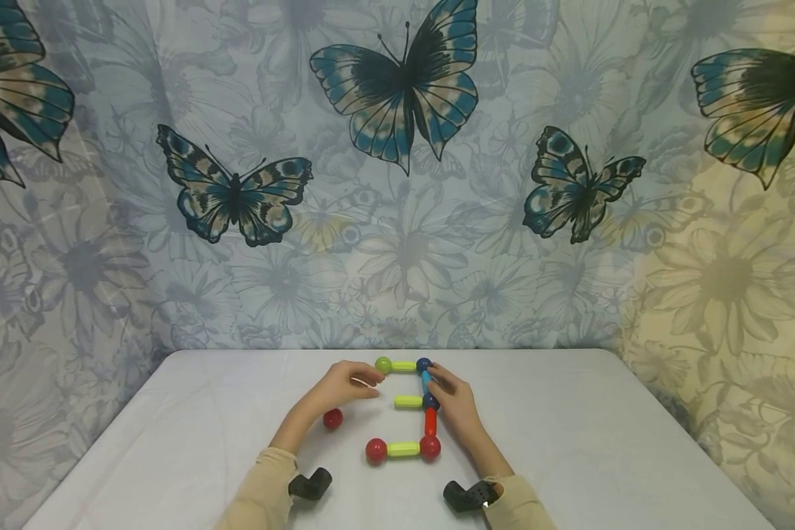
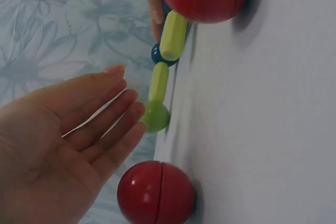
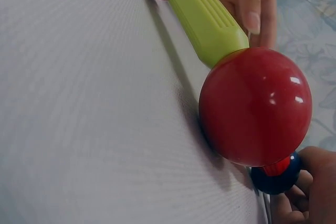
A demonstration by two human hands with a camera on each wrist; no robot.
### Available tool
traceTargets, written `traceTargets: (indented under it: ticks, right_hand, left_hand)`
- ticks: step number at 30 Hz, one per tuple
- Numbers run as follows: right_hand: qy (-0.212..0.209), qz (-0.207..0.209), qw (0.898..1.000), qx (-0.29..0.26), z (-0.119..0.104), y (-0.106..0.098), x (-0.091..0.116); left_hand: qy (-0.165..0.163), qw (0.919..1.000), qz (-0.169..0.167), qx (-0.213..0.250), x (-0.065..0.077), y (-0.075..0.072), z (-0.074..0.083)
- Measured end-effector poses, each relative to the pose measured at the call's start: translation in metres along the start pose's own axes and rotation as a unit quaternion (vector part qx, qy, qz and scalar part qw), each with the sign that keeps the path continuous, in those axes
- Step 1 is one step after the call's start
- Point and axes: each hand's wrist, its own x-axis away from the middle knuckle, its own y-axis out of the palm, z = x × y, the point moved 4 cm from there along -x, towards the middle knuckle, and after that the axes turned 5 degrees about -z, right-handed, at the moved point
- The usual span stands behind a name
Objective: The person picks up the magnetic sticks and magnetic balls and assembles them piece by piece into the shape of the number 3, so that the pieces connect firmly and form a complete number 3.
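Note:
On the table lies a ball-and-rod toy figure. Its top row joins a green ball (image 1: 383, 365) and a yellow-green rod (image 1: 404, 366) to a blue ball (image 1: 424, 365). A light blue rod (image 1: 426, 381) leads down to a second blue ball (image 1: 430, 401), which carries another yellow-green rod (image 1: 408, 401). Below come a red rod (image 1: 430, 422), a red ball (image 1: 430, 447), a third yellow-green rod (image 1: 403, 449) and another red ball (image 1: 375, 451). My right hand (image 1: 458, 403) pinches the lower blue ball. Fingers extended and holding nothing, my left hand (image 1: 346, 383) hovers near the green ball.
A loose red ball (image 1: 333, 419) sits on the white table (image 1: 570, 442), beside the left forearm. Dark wrist cameras are worn at both sleeves. Behind the table hangs a butterfly-patterned cloth (image 1: 397, 287).

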Motion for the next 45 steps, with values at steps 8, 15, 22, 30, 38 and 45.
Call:
traceTargets:
  ticks: [8, 15, 22, 30, 38, 45]
  right_hand:
    - [0.004, 0.002, 1.000, 0.001, 0.008, 0.001, -0.004]
    - [-0.019, 0.016, 0.999, 0.021, 0.021, 0.000, -0.008]
    - [-0.001, 0.012, 1.000, 0.010, 0.021, -0.001, -0.009]
    - [0.003, 0.007, 1.000, 0.009, 0.018, 0.000, -0.008]
    - [0.013, 0.008, 1.000, 0.005, 0.023, 0.000, -0.011]
    - [0.003, 0.011, 1.000, 0.014, 0.023, -0.001, -0.010]
  left_hand:
    - [0.000, 0.9971, -0.076, -0.007, 0.014, -0.019, -0.014]
    - [-0.015, 0.9917, -0.128, -0.008, 0.026, -0.028, -0.027]
    - [-0.027, 0.9860, -0.164, 0.010, 0.035, -0.033, -0.033]
    - [-0.045, 0.9822, -0.181, 0.021, 0.045, -0.037, -0.042]
    - [-0.049, 0.9817, -0.182, 0.029, 0.049, -0.038, -0.044]
    - [-0.038, 0.9875, -0.153, 0.004, 0.044, -0.038, -0.045]
